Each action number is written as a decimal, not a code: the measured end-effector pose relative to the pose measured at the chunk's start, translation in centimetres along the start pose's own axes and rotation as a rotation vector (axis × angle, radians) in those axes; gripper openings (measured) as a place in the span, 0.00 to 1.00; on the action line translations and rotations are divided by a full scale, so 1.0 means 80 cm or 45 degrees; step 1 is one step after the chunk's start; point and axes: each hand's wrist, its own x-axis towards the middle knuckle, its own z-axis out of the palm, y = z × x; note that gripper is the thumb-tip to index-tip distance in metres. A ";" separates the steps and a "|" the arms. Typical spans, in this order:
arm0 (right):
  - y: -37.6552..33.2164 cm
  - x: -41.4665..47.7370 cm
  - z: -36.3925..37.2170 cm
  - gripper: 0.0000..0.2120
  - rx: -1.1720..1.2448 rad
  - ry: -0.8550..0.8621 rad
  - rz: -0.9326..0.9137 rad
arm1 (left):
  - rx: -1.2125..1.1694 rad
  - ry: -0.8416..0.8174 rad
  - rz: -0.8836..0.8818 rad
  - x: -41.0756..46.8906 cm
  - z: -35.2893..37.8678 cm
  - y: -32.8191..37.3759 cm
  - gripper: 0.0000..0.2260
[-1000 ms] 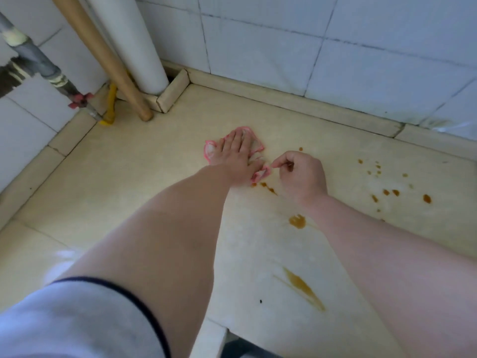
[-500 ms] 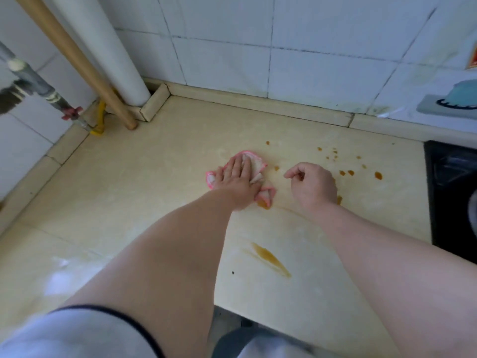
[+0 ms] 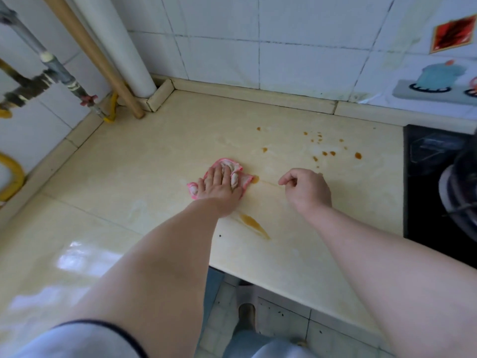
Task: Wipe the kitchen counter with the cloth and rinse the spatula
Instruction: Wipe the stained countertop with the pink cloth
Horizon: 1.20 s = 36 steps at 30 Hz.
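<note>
A small pink-edged cloth (image 3: 236, 175) lies bunched on the cream counter (image 3: 144, 161). My left hand (image 3: 219, 186) presses flat on top of it, fingers spread. My right hand (image 3: 307, 188) rests on the counter just right of the cloth, fingers loosely curled, holding nothing. Brown sauce marks the counter: a long smear (image 3: 254, 224) near the front edge, a small blob (image 3: 255, 179) at the cloth's right edge, and several drops (image 3: 330, 152) farther back right. No spatula is in view.
A black stove (image 3: 438, 192) with a pan on it borders the counter on the right. A wooden pole (image 3: 100, 63) and a white pipe (image 3: 129, 47) stand in the back left corner beside metal pipes and a yellow hose. White tiled walls close the back and left.
My left hand has slid the cloth toward me and to the right over some brown spots. My right hand let go of the cloth's corner and drew away to the right.
</note>
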 end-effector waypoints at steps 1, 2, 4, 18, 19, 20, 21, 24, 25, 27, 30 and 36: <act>0.008 -0.007 -0.004 0.14 -0.010 -0.002 0.011 | 0.000 0.001 0.009 -0.004 0.004 0.008 0.31; 0.017 -0.015 -0.009 0.14 -0.019 0.003 0.024 | 0.008 0.003 0.018 -0.009 0.007 0.016 0.30; 0.036 -0.030 -0.018 0.14 -0.019 0.025 0.062 | 0.025 0.000 0.044 -0.017 0.011 0.032 0.30; 0.104 -0.116 -0.055 0.14 -0.019 0.150 0.216 | 0.238 -0.059 0.604 -0.113 0.063 0.143 0.28; 0.101 -0.120 -0.051 0.13 -0.005 0.142 0.209 | 0.246 -0.054 0.615 -0.118 0.064 0.136 0.27; 0.096 -0.123 -0.046 0.13 0.003 0.131 0.198 | 0.254 -0.049 0.617 -0.121 0.063 0.128 0.27; 0.090 -0.127 -0.042 0.13 0.002 0.118 0.183 | 0.267 -0.042 0.608 -0.122 0.062 0.118 0.27; 0.074 -0.136 -0.028 0.14 -0.009 0.096 0.138 | 0.301 -0.025 0.526 -0.124 0.059 0.087 0.27; 0.069 -0.139 -0.023 0.14 -0.011 0.090 0.129 | 0.297 -0.020 0.489 -0.125 0.059 0.075 0.28; 0.062 -0.147 -0.012 0.15 -0.005 0.086 0.127 | 0.256 -0.018 0.399 -0.128 0.056 0.046 0.28; 0.051 -0.162 0.004 0.16 0.004 0.061 0.123 | 0.204 -0.026 0.273 -0.134 0.049 0.003 0.28; 0.037 -0.193 0.036 0.17 0.006 0.033 0.120 | 0.084 -0.009 0.037 -0.151 0.052 -0.075 0.28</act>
